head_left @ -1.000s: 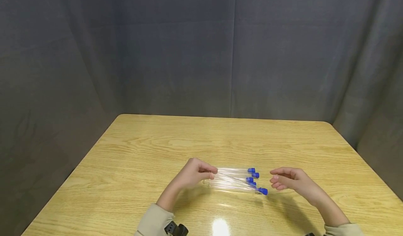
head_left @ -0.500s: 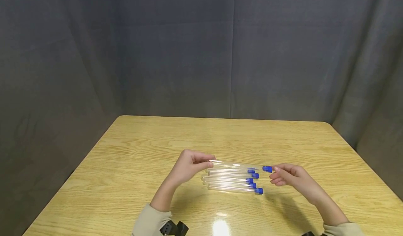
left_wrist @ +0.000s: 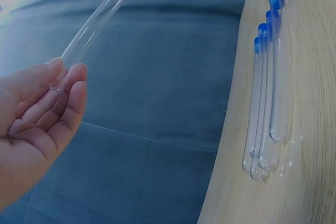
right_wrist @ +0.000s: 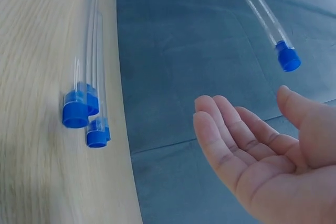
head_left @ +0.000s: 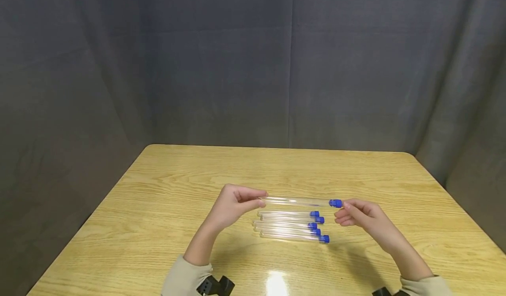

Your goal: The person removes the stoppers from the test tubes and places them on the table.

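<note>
My left hand (head_left: 232,206) pinches the rounded end of a clear test tube (head_left: 296,201) between thumb and fingertips. Lifted above the table, the tube points across to the right, its blue cap (right_wrist: 289,57) at the far end. My right hand (right_wrist: 252,150) is beside that cap, fingers spread from the thumb; in the right wrist view a gap shows between the hand and the cap. Nearer me, several more capped test tubes (left_wrist: 278,77) lie side by side on the table, their blue caps toward the right.
The wooden table (head_left: 178,168) has rounded far corners. Grey curtains (head_left: 221,67) hang behind it and along both sides. A bright light reflection shows on the table's near part.
My left hand has raised the test tube off the others, up and away from me, and levelled it. My right hand touched near the cap half a second ago and is now apart from it.
</note>
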Demonstrator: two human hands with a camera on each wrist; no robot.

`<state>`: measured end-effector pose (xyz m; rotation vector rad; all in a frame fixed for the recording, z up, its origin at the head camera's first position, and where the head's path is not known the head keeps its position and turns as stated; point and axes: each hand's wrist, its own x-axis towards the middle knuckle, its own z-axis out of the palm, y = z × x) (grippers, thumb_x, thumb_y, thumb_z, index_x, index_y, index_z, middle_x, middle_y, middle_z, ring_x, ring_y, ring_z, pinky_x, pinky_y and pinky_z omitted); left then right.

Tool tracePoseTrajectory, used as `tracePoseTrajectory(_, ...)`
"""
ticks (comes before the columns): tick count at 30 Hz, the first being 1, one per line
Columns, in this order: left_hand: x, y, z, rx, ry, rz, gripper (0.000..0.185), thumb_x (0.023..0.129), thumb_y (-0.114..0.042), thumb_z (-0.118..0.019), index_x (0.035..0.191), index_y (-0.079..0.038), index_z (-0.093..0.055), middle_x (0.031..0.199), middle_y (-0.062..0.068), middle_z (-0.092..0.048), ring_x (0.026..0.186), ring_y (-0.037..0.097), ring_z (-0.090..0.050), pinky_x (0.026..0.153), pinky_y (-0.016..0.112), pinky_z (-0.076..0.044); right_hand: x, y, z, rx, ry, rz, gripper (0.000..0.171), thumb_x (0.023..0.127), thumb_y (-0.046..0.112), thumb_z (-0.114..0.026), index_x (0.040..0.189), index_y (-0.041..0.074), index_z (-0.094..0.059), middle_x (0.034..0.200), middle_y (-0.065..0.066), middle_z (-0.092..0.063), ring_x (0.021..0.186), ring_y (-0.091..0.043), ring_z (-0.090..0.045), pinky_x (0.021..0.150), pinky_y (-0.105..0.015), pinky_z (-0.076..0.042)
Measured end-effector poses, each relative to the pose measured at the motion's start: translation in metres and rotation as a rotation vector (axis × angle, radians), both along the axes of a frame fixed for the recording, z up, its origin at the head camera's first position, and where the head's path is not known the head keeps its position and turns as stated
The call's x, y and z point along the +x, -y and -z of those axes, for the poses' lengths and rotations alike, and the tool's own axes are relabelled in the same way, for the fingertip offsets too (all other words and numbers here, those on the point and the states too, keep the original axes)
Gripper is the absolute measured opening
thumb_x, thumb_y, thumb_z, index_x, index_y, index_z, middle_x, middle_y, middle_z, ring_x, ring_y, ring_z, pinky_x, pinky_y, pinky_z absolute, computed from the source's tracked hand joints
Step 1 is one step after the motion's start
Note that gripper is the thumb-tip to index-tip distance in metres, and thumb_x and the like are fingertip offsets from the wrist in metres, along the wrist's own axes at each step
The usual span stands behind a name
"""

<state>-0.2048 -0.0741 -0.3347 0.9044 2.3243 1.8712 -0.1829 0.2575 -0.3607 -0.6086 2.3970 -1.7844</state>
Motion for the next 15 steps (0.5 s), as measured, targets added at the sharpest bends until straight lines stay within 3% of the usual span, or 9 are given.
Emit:
tracePoseTrajectory(4,0.000,0.000,-0.001,-0.008,0.015,-0.002,0.026,0.082,-0.009,-0.065,0.104,0.006,-0.064,0.100,0.015,-0.064,0.090,0.021,-0.062,0.079,0.029,-0.048,0.001,0.002,-0.004,-0.042,-0.025,0.015,0.039,0.098,0.015,-0.035,0.117,-0.019,-0.042,0.091,-0.010,-0.064,0.082,-0.019,-0.063,0.074,-0.028,-0.050)
tracePoseTrajectory(11,0.000,-0.002,-0.001,0.068,0.103,0.004,0.025,0.083,-0.002,-0.061,0.105,0.010,-0.061,0.080,0.017,-0.066,0.075,0.030,-0.064,0.077,0.031,-0.049,0.002,0.008,-0.006,-0.143,-0.081,-0.049,0.027,0.096,0.006,-0.037,0.115,0.016,-0.055,0.094,-0.007,-0.064,0.084,-0.020,-0.063,0.074,-0.030,-0.050)
tracePoseTrajectory(15,0.000,-0.004,0.000,0.106,0.150,-0.010,0.025,0.083,0.000,-0.061,0.104,0.012,-0.060,0.083,0.019,-0.066,0.074,0.031,-0.064,0.074,0.032,-0.050,0.003,0.012,-0.006,-0.171,-0.107,-0.091,0.032,0.094,0.000,-0.040,0.117,0.016,-0.055,0.096,-0.004,-0.064,0.085,-0.019,-0.063,0.074,-0.032,-0.050)
